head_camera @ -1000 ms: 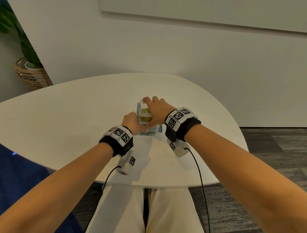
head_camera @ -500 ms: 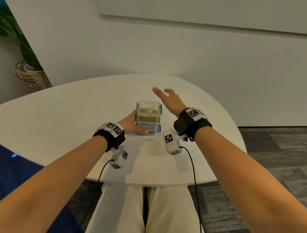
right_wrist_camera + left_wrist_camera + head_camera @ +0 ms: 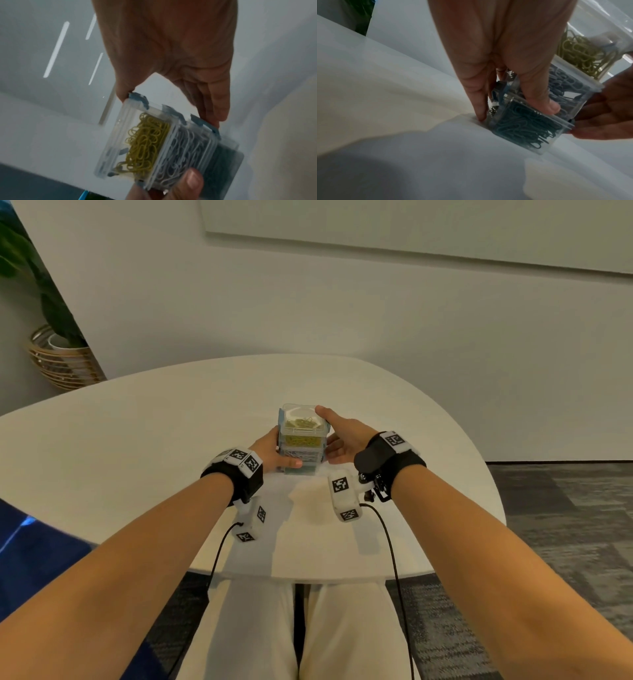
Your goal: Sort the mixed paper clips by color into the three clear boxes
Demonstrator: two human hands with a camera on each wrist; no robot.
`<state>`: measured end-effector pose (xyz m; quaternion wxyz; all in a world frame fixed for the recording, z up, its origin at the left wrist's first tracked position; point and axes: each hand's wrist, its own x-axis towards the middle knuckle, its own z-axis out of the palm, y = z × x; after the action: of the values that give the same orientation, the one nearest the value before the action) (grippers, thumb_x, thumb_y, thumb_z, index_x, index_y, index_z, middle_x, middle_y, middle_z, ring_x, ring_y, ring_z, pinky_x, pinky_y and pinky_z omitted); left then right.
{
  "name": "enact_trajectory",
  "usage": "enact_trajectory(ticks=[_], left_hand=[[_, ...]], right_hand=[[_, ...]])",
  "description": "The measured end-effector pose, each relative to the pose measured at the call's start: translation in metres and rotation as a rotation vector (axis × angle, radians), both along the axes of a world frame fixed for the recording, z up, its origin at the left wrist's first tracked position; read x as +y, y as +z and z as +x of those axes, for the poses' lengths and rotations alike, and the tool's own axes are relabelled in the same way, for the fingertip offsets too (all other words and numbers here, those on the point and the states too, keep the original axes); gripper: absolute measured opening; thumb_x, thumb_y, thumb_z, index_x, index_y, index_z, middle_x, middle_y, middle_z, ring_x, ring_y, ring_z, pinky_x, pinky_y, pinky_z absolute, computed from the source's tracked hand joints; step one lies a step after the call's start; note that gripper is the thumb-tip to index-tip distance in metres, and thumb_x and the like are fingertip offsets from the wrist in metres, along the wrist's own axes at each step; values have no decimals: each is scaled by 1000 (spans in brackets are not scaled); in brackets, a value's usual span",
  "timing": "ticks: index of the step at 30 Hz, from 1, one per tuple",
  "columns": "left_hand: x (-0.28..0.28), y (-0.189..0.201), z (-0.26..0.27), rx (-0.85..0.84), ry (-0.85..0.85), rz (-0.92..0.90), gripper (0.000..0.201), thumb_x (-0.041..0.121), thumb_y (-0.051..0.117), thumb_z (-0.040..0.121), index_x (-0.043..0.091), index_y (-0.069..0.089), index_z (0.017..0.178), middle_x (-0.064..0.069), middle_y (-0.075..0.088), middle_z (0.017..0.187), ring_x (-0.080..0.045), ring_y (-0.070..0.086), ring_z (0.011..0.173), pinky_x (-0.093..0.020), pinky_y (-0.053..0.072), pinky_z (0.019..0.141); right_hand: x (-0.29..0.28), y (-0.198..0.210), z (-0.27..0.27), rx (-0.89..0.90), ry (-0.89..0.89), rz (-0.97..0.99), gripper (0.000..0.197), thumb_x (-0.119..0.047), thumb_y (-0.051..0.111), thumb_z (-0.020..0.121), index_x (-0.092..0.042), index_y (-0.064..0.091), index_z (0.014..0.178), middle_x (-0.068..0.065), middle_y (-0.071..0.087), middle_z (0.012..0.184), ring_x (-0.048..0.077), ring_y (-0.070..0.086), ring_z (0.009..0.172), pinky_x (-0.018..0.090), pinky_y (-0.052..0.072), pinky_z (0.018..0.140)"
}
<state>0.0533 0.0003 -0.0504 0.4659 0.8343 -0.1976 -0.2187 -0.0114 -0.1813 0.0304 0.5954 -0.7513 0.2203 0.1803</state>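
Note:
Three clear boxes stand stacked on the white table (image 3: 171, 446). The top box (image 3: 302, 424) (image 3: 144, 142) holds yellow clips, the middle box (image 3: 185, 152) (image 3: 565, 82) pale ones, the bottom box (image 3: 527, 128) (image 3: 299, 470) dark blue ones. My left hand (image 3: 279, 453) (image 3: 515, 112) grips the stack low on its left, with the thumb (image 3: 192, 181) across the front and the fingers reaching down to the table. My right hand (image 3: 329, 433) (image 3: 169, 108) holds the stack's right side, thumb on the top box's rim and fingers lower on the blue latches. No loose clips are visible.
The table's curved front edge (image 3: 308, 577) lies just above my lap. A potted plant in a wicker basket (image 3: 61, 361) stands on the floor at the far left by the wall. Something blue (image 3: 34, 549) sits low on my left.
My right hand lifted off the top of the stack, swung out open to the right, then came back onto its right side. The left hand stayed on the stack.

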Motion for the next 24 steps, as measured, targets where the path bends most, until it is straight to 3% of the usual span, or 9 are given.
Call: enact_trajectory(ticks=[3,4,7,9,14,18,20,24], left_hand=[[1,-3,1,-8,0,-6,114,53,82,45,19,33,142,-1,57,132,-19,55,120,-44,44,103],[1,-1,-2,-15,-2,-14,110,48,84,50,19,31,143,-1,56,132,-18,54,119,-41,45,101],[0,4,-5,8,-25,-33,92,12,80,72,15,24,145,-2,53,132,-14,52,115,-26,46,89],[0,2,-2,3,-36,-61,90,5,77,74,13,23,146,-5,53,134,-16,52,116,-26,45,90],[-2,1,13,-21,-31,-108,92,4,78,73,12,22,146,-9,49,137,-18,49,120,-31,42,97],[-1,-3,30,-12,-13,-116,99,21,83,65,15,25,145,-6,51,136,-21,50,124,-38,43,102],[-1,-6,38,4,-14,-120,98,21,84,66,16,25,144,-5,51,136,-21,50,124,-40,43,103],[0,2,55,56,-79,-119,100,19,83,69,18,17,144,-3,50,135,-17,51,122,-37,46,99]], right_hand=[[2,0,-1,-22,27,-7,78,-70,48,84,0,59,115,22,64,114,35,66,101,45,52,94],[3,-2,0,-31,31,-3,78,-70,47,85,0,59,116,22,65,114,35,66,102,46,52,95],[5,-2,-1,-54,44,-20,74,-69,44,86,-1,61,111,22,66,112,35,66,102,46,52,95],[4,-1,-1,-56,50,-12,75,-69,44,86,0,60,112,21,66,111,34,66,102,46,52,95],[3,4,14,-54,58,-23,77,-70,44,86,0,59,114,21,65,114,33,66,102,44,52,95],[2,4,28,-54,61,-19,70,-69,43,87,-4,58,104,20,64,114,32,65,103,42,52,95],[1,4,37,-53,64,-14,70,-69,42,87,-4,59,104,20,64,115,32,65,104,41,53,94],[-13,8,55,28,118,-18,87,-81,41,77,-5,57,115,19,66,113,32,68,97,43,56,87]])
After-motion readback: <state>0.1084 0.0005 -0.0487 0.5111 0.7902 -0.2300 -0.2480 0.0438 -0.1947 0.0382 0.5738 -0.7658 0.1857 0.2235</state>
